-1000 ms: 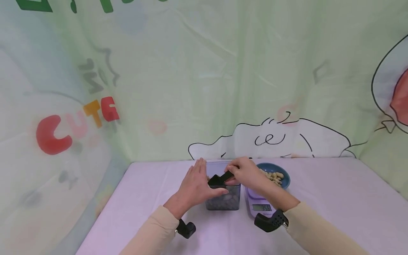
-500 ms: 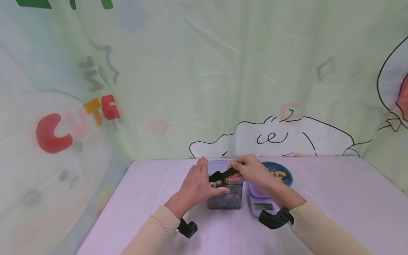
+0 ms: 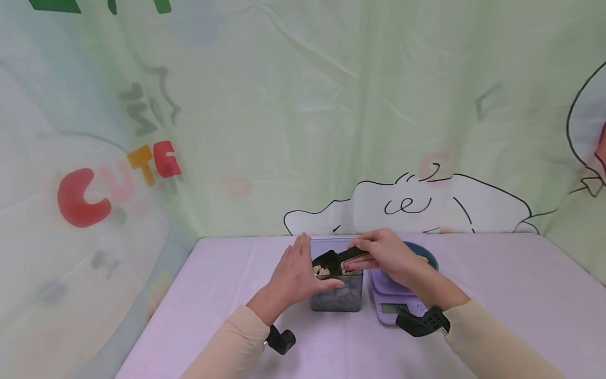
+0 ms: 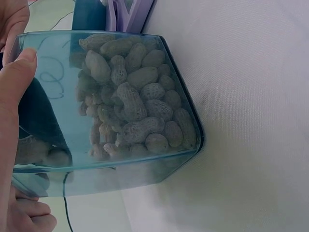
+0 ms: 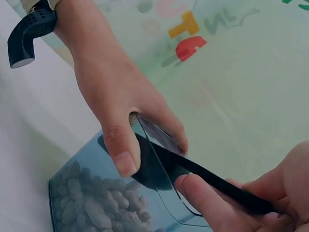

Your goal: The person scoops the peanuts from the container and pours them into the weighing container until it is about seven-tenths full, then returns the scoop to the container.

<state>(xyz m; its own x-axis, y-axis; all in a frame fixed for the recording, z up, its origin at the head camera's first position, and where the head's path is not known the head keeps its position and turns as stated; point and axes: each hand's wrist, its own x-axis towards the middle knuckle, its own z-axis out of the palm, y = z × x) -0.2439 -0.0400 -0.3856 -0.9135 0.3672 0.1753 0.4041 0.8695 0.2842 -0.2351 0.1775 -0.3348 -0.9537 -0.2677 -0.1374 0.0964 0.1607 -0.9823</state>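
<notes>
My left hand (image 3: 293,273) grips the rim of a clear bluish plastic container (image 3: 336,301), its thumb across the front wall and its fingers along the left side. Peanuts in their shells (image 4: 130,99) fill the lower part of the container. Between finger and thumb, my right hand (image 3: 388,255) holds a black scoop (image 3: 328,261) by its handle. The scoop's head tilts inside the container's mouth, close to my left thumb in the right wrist view. What lies in the scoop is mostly hidden; pale peanuts (image 3: 322,270) show beside it.
A purple kitchen scale (image 3: 385,310) with a digital display stands just right of the container. A blue bowl (image 3: 431,256) of peanuts is at the scale's back, partly hidden by my right forearm. Behind the pale tablecloth (image 3: 236,263) hangs a printed curtain (image 3: 227,105).
My right hand has shifted a little to the right and tilted the scoop, so more of its head shows. More peanuts are visible at the rim. My left hand keeps its hold.
</notes>
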